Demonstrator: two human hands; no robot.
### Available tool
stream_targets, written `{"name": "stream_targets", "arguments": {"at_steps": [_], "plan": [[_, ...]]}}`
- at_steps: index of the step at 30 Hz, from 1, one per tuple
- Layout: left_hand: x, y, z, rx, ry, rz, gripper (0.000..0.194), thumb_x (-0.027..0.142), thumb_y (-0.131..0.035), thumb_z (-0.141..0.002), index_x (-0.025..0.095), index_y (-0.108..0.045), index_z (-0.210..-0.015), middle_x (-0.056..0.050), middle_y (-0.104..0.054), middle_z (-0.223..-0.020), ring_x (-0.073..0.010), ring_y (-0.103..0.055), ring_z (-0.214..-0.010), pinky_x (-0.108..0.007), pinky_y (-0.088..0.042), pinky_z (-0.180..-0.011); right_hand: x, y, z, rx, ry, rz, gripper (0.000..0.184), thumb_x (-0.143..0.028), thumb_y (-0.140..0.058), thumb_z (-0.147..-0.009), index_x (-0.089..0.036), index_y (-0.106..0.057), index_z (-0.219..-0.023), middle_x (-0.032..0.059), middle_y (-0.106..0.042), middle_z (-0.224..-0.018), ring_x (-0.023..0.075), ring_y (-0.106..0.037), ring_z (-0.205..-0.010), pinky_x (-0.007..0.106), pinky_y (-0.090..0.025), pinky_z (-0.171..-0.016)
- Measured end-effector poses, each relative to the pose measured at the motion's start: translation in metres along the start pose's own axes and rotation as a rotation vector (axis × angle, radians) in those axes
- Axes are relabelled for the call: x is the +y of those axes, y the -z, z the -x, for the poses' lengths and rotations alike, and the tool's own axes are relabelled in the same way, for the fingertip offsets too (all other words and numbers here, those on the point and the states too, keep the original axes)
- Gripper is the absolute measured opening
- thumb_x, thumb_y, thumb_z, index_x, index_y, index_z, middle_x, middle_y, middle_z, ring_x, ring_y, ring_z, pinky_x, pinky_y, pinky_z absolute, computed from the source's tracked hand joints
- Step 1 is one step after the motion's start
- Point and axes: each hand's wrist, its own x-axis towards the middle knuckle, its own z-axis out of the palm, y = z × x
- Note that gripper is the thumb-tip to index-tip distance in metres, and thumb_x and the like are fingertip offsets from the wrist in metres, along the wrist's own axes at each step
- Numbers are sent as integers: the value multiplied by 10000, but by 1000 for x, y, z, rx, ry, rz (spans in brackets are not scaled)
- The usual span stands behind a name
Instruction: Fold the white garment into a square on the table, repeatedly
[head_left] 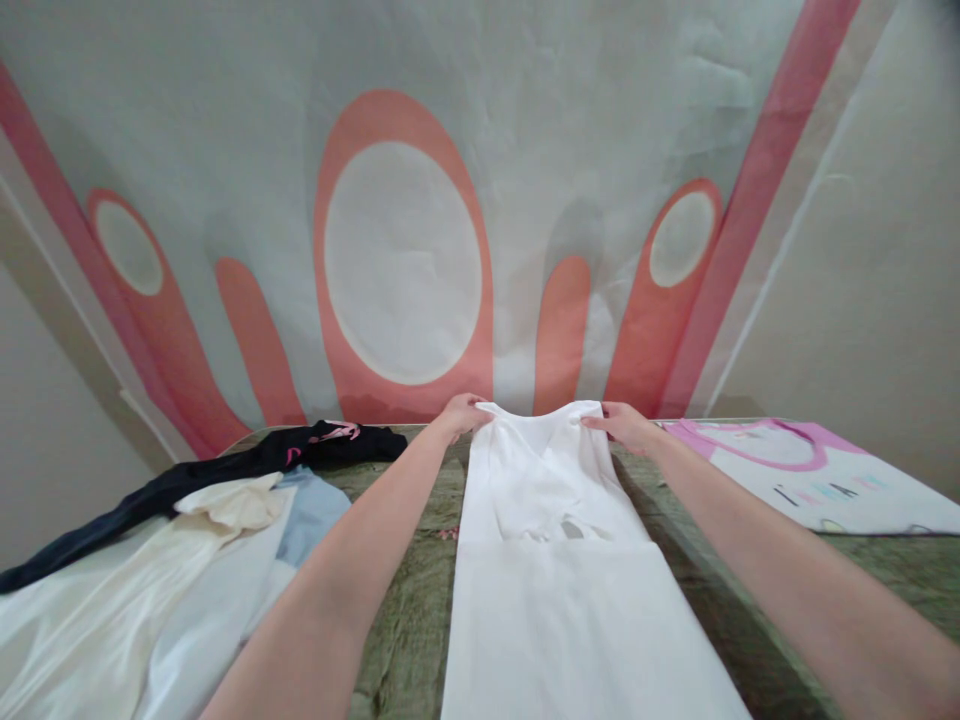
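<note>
White smooth-cloth garment (555,610), folded into a long, narrow panel, hangs or lies directly between the two hands and runs from the grip back toward the wearer, past the bottom of the view. Its far edge stretches from one hand to the other, dipping in a shallow curve midway. The left hand (460,416) has its fingertips closed on the far left corner; the right hand (628,426) pinches the far right corner, thumb on the near face — so both grips sit at the outer ends of that edge. Nearer than the grip, the cloth is creased around a small gap, and a straight fold line crosses just below it.

Under and around the garment spreads a rumpled olive-green cloth cover (416,595). Left of the left hand lies a black garment with pink print (240,461); nearer than it, beyond the left forearm, are a cream, satiny garment (172,570) and a pale blue cloth piece (309,512). Right of the right hand — well clear of its fingers — lies a white shirt with pink neckline and lettering (810,496).
</note>
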Motion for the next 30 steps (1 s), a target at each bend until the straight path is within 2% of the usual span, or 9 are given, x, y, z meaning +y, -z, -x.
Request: {"name": "stream_targets", "arguments": {"at_steps": [4,7,13,16,18,20,23,28,30], "plan": [[11,10,22,-6,-113,103,407,186,-718,-647,124,-572,-1022,-52,-655,-891,-130,-610,-750,-218,-461,-671,-15,6,29,27,76,-29,472,-442,-748,-578,-165,-632,-942,70,-694,-962,227,-635,-852,311,-512,-716],[23,19,50,-45,-197,192,484,242,-753,-617,126,-546,-1038,-51,-654,-864,-132,-610,-732,-227,-462,-666,-34,9,68,120,218,29,469,-468,-725,-607,-171,-617,-952,51,-691,-923,212,-625,-824,294,-496,-705],[46,28,145,-115,-337,271,438,279,-736,-651,150,-520,-1010,-26,-627,-886,-135,-604,-755,-219,-470,-654,-60,12,171,75,265,207,324,-454,-646,-718,-194,-598,-906,22,-662,-825,185,-610,-750,253,-487,-633],[38,19,201,-103,-306,187,328,266,-685,-691,151,-526,-955,-23,-618,-864,-133,-595,-748,-219,-474,-652,-50,13,219,-18,223,357,250,-425,-612,-758,-192,-594,-847,37,-656,-791,208,-616,-757,276,-500,-626],[22,10,235,-123,-283,79,251,211,-647,-698,159,-548,-923,-18,-620,-866,-140,-593,-788,-234,-477,-709,-37,11,245,-111,243,421,215,-397,-595,-779,-197,-604,-857,80,-662,-963,253,-599,-942,344,-495,-789],[6,1,260,-153,-255,-35,232,151,-603,-688,170,-569,-916,-12,-627,-863,-145,-591,-804,-245,-475,-743,-25,8,263,-193,278,476,194,-360,-577,-800,-213,-614,-921,96,-619,-1128,273,-526,-1101,412,-423,-932],[-4,-6,279,-173,-259,-146,240,117,-544,-674,189,-586,-900,-7,-642,-846,-153,-590,-794,-257,-473,-753,-13,5,277,-236,344,519,165,-326,-551,-819,-238,-609,-947,85,-620,-1140,267,-470,-1177,466,-359,-996],[15,0,287,-107,-370,-136,135,181,-524,-769,199,-568,-895,-28,-640,-861,-158,-592,-796,-256,-470,-734,-4,12,284,-115,401,480,103,-299,-517,-829,-241,-575,-892,78,-644,-1082,260,-484,-1167,451,-402,-967],[16,3,292,-139,-442,-163,157,163,-507,-780,210,-566,-917,-32,-632,-886,-158,-588,-819,-258,-468,-748,-2,14,287,-107,403,480,104,-266,-520,-819,-243,-568,-908,78,-641,-1082,258,-496,-1154,440,-409,-964]]}}
